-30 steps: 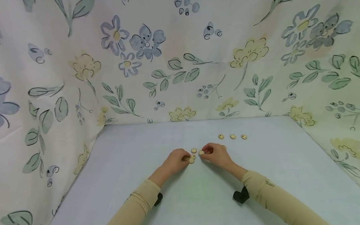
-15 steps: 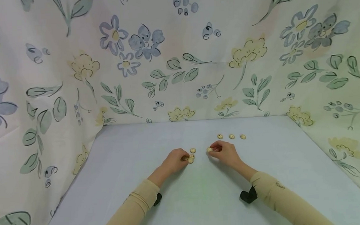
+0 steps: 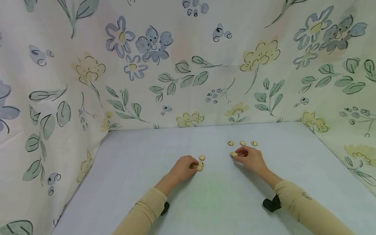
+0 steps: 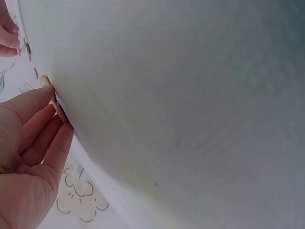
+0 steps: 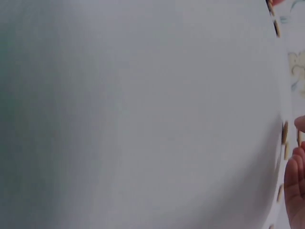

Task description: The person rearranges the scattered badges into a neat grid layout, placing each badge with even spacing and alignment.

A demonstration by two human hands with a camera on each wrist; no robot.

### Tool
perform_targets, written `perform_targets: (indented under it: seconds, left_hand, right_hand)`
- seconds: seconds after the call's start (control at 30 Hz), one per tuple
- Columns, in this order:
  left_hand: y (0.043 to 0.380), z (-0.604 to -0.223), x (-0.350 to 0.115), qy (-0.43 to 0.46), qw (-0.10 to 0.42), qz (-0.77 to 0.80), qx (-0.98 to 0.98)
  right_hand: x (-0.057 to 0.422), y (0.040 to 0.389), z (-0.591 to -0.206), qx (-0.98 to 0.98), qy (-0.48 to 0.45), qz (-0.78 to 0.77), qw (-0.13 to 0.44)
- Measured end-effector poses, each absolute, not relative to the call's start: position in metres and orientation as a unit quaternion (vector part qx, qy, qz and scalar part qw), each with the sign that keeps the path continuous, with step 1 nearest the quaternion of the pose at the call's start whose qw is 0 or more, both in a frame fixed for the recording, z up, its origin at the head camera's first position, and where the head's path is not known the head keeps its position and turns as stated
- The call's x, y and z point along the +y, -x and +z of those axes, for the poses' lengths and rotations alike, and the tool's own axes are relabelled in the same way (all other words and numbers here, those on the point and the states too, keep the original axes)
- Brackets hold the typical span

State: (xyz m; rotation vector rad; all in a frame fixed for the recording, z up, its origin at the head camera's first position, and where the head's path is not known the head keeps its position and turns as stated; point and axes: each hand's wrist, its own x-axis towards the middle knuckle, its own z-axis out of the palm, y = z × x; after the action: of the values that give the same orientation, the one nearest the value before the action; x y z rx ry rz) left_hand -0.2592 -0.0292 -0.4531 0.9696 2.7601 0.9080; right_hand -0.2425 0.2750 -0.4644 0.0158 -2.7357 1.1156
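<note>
Small round wooden buttons lie on the white table. My left hand [image 3: 182, 166] pinches a wooden button [image 4: 60, 113] by its edges between thumb and fingers. Touching or very close to it are two more buttons, one nearer [image 3: 199, 168] and one just behind [image 3: 201, 163]; another button [image 3: 202, 158] lies a little farther back. To the right, my right hand [image 3: 251, 159] holds a wooden button [image 3: 234, 154] between thumb and fingertips, just above the table or touching it. In the right wrist view a loose button [image 5: 284, 132] stands close beside the held one.
Behind the right hand three buttons form a row: left [image 3: 230, 143], middle [image 3: 242, 143] and right [image 3: 254, 143]. A floral cloth [image 3: 162, 97] hangs along the table's back and sides. Dark wrist cameras [image 3: 271, 204] sit under the cuffs.
My right hand has carried its button rightward from beside the left group to in front of the row of three. The left hand stays where it was.
</note>
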Motion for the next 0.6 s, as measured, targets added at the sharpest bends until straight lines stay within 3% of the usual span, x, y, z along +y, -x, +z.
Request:
perform_targets:
  seconds: [0.6]
  left_hand:
    - [0.259,-0.453,-0.03,-0.324,0.035,0.299,0.897]
  right_hand:
    - [0.313,0.244,-0.474,-0.933,0.025,0.343,0.104]
